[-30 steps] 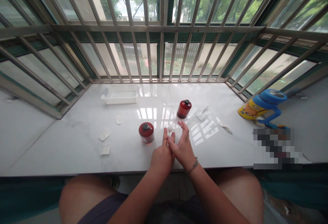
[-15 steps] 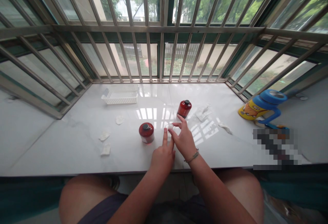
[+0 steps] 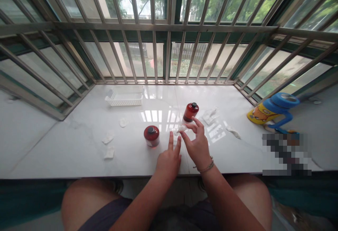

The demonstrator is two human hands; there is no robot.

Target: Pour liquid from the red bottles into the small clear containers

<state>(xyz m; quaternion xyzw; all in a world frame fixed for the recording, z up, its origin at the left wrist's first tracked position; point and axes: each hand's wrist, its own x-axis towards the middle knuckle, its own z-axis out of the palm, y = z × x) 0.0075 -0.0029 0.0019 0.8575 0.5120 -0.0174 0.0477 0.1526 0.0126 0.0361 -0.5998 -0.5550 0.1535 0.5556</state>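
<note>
My right hand (image 3: 198, 146) pinches a small white wad (image 3: 181, 128), which looks like cotton or tissue, between thumb and fingers. Index and middle fingers of my left hand (image 3: 169, 160) stretch apart and press on a thin, pale, see-through sheet (image 3: 173, 131) beneath the wad; its kind is unclear. The left hand's other fingers are folded or hidden. Left of my hands stands a red bottle (image 3: 151, 137) with a black cap. A second red bottle (image 3: 191, 112) stands just beyond my right fingertips.
A white plastic basket (image 3: 124, 101) sits at the back left. Several white pads, one a round pad (image 3: 123, 122), lie at left. A clear wrapper (image 3: 210, 116) and a twisted white strip (image 3: 233, 131) lie right. A yellow-blue bottle (image 3: 260, 113) leans by the right wall. Metal bars (image 3: 166, 56) close the back.
My right hand has moved right, away from the left fingertips, drawing the white wad with it. My left fingers have spread slightly and stay on the sheet. The view has shifted slightly.
</note>
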